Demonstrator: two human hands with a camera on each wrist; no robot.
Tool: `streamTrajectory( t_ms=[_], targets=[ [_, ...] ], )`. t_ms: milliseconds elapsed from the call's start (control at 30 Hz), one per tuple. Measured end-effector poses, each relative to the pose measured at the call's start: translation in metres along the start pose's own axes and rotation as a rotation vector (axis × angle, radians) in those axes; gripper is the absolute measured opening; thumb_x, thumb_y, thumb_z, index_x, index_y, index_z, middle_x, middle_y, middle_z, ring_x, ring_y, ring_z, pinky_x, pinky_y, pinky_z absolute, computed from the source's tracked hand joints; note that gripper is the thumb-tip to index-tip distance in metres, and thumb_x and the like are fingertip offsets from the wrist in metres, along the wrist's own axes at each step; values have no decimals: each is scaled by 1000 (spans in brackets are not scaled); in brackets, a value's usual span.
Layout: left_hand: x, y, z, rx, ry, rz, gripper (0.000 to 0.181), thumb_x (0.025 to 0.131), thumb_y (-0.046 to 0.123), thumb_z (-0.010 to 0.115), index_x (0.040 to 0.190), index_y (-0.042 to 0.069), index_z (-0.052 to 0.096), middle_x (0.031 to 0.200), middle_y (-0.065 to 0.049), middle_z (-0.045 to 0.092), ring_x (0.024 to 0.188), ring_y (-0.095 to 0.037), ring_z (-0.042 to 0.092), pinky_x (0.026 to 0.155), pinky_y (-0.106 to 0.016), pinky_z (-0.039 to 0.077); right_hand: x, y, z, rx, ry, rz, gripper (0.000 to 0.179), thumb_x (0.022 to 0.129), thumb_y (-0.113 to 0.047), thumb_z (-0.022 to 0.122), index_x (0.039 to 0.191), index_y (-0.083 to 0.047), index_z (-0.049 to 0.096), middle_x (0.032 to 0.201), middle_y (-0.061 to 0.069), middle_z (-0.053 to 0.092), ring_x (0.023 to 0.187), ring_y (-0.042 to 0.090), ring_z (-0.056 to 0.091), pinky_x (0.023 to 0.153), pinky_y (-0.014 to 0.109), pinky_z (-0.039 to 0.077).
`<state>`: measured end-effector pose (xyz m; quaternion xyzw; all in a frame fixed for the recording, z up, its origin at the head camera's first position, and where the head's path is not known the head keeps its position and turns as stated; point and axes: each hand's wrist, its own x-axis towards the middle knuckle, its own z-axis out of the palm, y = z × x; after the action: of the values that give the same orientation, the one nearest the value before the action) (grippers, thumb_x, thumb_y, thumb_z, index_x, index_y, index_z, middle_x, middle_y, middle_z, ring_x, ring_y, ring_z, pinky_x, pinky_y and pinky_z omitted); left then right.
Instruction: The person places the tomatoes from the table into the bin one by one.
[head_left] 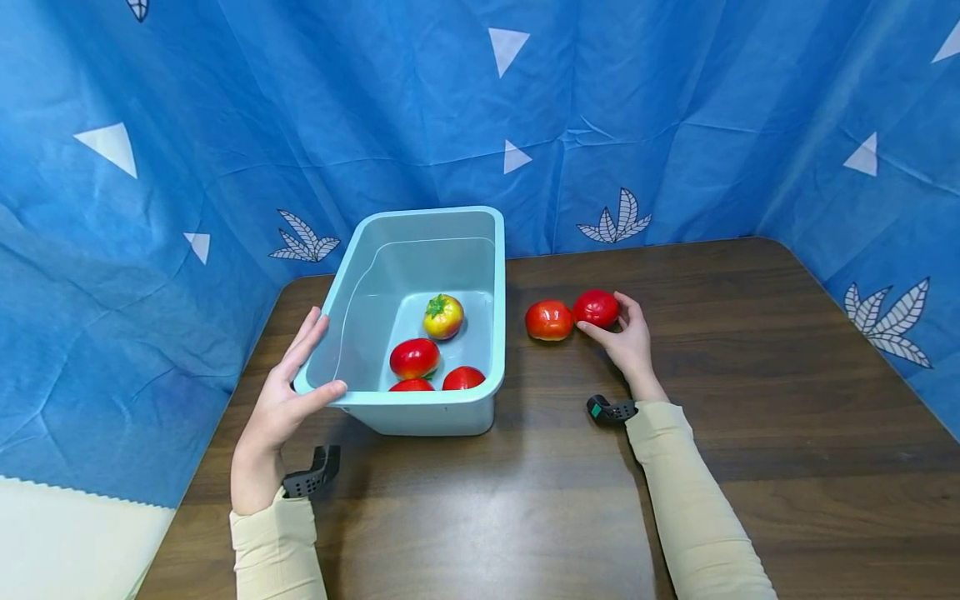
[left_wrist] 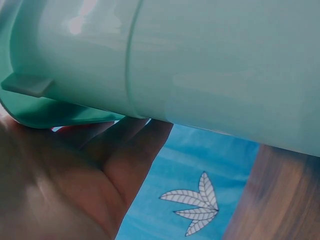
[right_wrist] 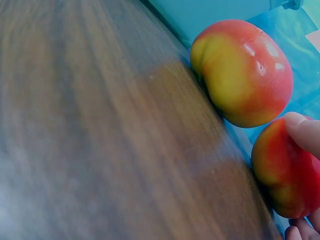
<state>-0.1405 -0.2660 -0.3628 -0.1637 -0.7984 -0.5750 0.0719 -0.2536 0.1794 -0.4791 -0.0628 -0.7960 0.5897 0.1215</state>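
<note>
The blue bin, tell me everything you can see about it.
The blue bin is a smooth, plastic-looking box with rounded corners, an outward rim and a line along its inner walls. The left wrist view shows a small tab under the rim. It stands open side up on the table and holds at least four fruits, two partly hidden by its near wall. The left hand touches its near left corner.

2 red fruits [head_left: 463,378] pt. hidden by bin wall [head_left: 420,419]; R hand [head_left: 630,340] cut off, R wrist cam.

Bright light leaves glare on the table [head_left: 487,525].
</note>
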Motion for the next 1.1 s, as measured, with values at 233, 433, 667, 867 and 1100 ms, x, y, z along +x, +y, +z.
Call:
streamTrajectory(
  t_ms=[233,433,667,867,1100],
  targets=[
    [0,0,0,5,-1,-3,81,75,-9,64,147,12,33,156,3,15,138,-36,17,89,-16,40,0,0,0,-3,7,6,80,79,-21,76,143,-6,31,146,14,34,132,30,34,108,39,29],
    [0,0,0,19,-2,-8,81,76,-9,64,147,12,32,156,3,15,138,-35,17,89,-16,39,-1,-1,-1,20,7,20,81,79,-21,76,144,-4,30,146,15,34,130,31,35,107,40,29],
    [-1,1,0,27,-1,-9,81,75,-9,64,147,12,32,156,3,15,138,-35,17,89,-16,40,-2,-5,-3,46,0,39,81,80,-20,76,144,-4,30,146,15,34,130,31,36,107,40,30],
    [-1,1,0,16,-1,-5,80,75,-9,64,147,11,33,156,3,15,138,-35,16,89,-15,39,-5,-12,-3,63,9,81,80,80,-19,76,144,-5,31,146,14,35,129,31,37,106,40,32],
    [-1,1,0,2,-2,-8,80,75,-9,64,147,12,33,156,3,15,138,-35,16,90,-15,40,-6,-17,-4,80,7,88,79,80,-18,76,144,-5,32,146,14,35,129,31,37,106,40,31]
  ],
)
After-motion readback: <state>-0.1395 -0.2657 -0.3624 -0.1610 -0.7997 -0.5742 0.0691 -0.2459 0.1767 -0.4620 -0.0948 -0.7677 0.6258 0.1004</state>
